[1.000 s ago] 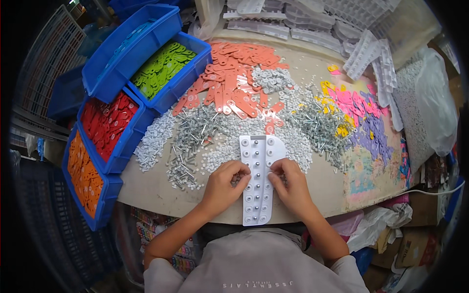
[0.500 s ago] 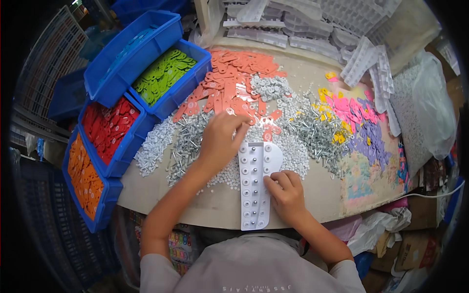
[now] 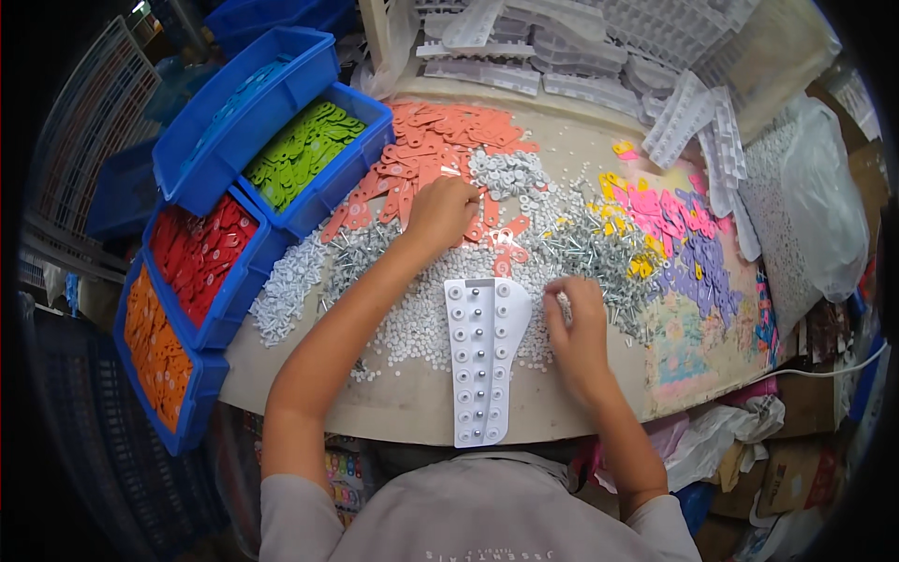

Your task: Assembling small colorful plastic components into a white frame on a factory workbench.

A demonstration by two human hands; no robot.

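A white plastic holder (image 3: 464, 361) stands at the near edge of the table. White ring-shaped pieces fill its side columns, and metal pins run down its middle. My left hand (image 3: 443, 214) is beyond it, fingers curled down at the coral strip pieces (image 3: 435, 136); what they hold, if anything, is hidden. Right of the holder, my right hand (image 3: 579, 318) hovers at the small white rings (image 3: 534, 272), thumb and forefinger apart, with nothing visible between them. A coral piece (image 3: 503, 266) lies just past the holder's far end.
Blue bins (image 3: 211, 347) at the left hold orange, red, green and blue pieces. Metal pins (image 3: 599, 253) and pink (image 3: 660, 214), yellow and purple pieces (image 3: 702, 267) lie to the right. White plastic holders (image 3: 679, 122) pile up behind; a clear bag (image 3: 824, 206) stands far right.
My left hand has moved away from me, from the holder's far end onto the coral pieces. My right hand has left the holder's right side and moved right and away from me, its fingers opening.
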